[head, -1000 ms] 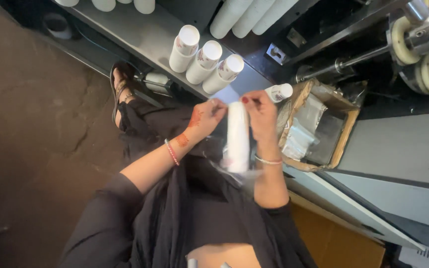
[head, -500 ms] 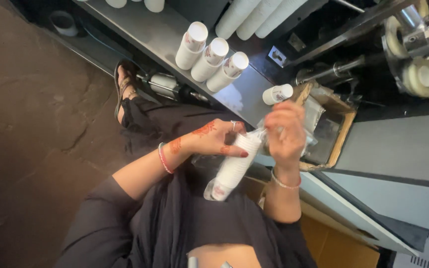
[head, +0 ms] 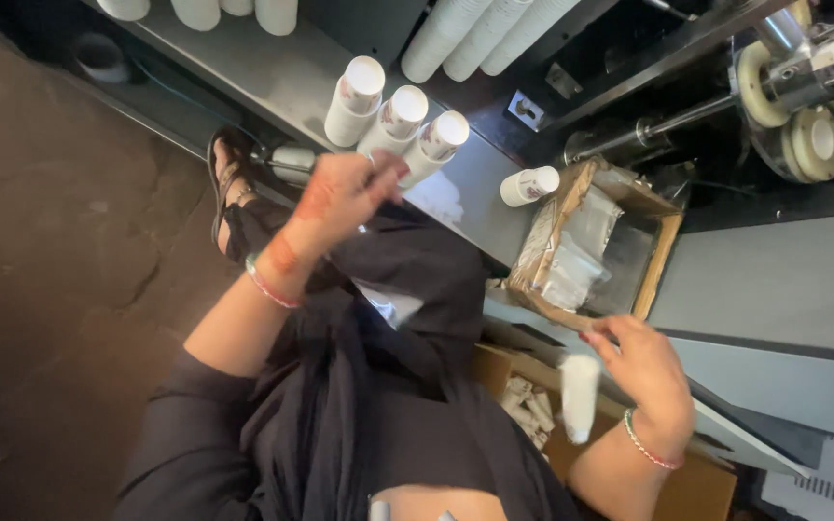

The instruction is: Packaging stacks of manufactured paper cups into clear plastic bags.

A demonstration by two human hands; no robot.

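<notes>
Cup stack (head: 579,396) in right hand (head: 644,371)

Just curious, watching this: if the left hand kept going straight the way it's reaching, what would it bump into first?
Probably the row of white cup stacks lying on the grey shelf. The left hand points up toward them and looks close, though depth is hard to judge.

- A dark, rough stone floor (head: 50,270) fills the left side.
- A long grey metal counter (head: 272,72) runs along the far side.
- At the far right stands a dark machine (head: 784,87) with pale rollers, perhaps for winding.
- Light is dim.
</notes>
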